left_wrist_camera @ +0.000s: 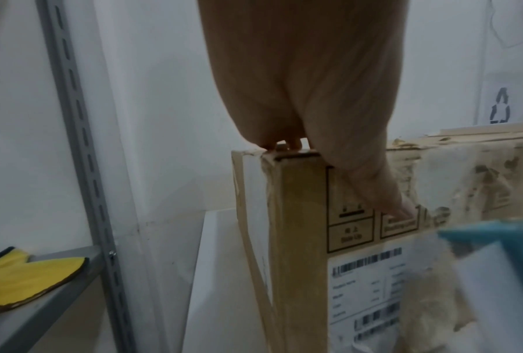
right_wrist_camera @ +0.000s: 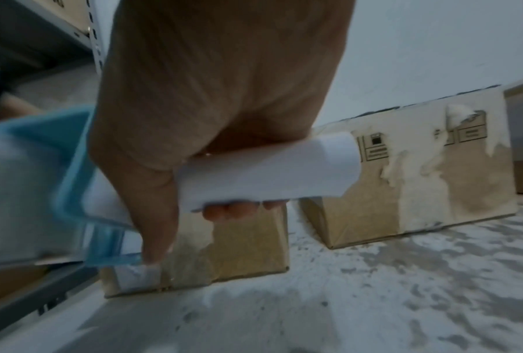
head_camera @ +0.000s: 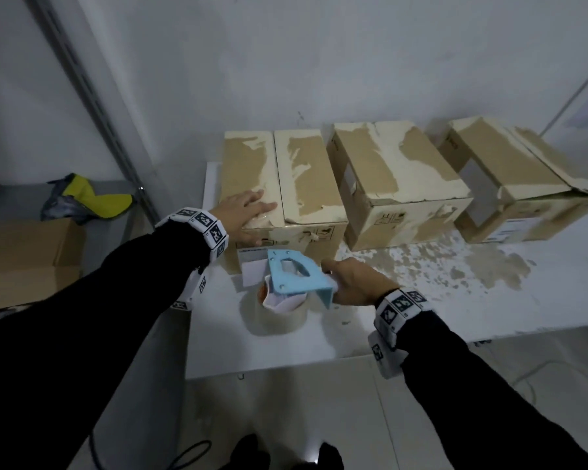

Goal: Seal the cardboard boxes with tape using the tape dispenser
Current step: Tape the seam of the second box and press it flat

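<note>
**Left box steadied, tape dispenser held at its near face**

White walls and a white table (head_camera: 421, 300), its top blotched with torn brown paper residue, are seen from the head view. Three cardboard boxes are lined up along the far side: left box (head_camera: 302, 184), middle box (head_camera: 398, 184) and right box (head_camera: 510, 178), their tops patchy where the pale surface layer has been stripped. The left hand (head_camera: 243, 213) is laid flat on the left box's near top edge, fingers straight. The tape dispenser (head_camera: 291, 283), light blue with a roll of clear tape, is gripped by the right hand (head_camera: 357, 283) just near of that box. A grey shelf (head_camera: 11, 198) at left carries a yellow cloth (head_camera: 95, 198) and a plain carton (head_camera: 24, 256).

From the left wrist, the left hand (left_wrist_camera: 302, 83) is shown resting over the left box (left_wrist_camera: 299, 227), the thumb lying down its near face. "Side Up" can be read beneath a printed symbol; a white barcode label (left_wrist_camera: 366, 286) is stuck below, its text blurred. The yellow cloth (left_wrist_camera: 33, 277) is seen on the shelf.

From the right wrist, the right hand (right_wrist_camera: 212, 100) is seen clenched round the dispenser's white handle (right_wrist_camera: 269, 167), the blue frame blurred at left. Handling symbols are printed on the middle box (right_wrist_camera: 420, 186).
</note>
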